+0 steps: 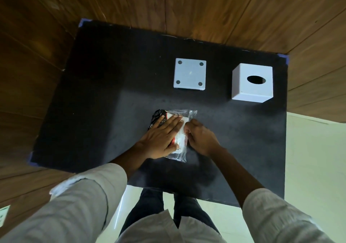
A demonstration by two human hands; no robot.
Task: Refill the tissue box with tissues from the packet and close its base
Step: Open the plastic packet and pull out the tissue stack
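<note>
A clear plastic tissue packet (184,114) with black and red print lies in the middle of the dark table mat (112,92). My left hand (162,138) presses flat on top of the packet. My right hand (201,136) pinches the white tissues at the packet's right side with curled fingers. The white cube tissue box (251,90) stands at the back right, its oval slot facing up. Its separate square white base (190,74), with four round pads, lies flat to the left of the box.
The mat's edges carry blue tape at the corners (283,57). Wooden panelling (206,4) surrounds the table at the back and left. A pale tiled floor (314,158) shows to the right, and my legs stand below the near edge.
</note>
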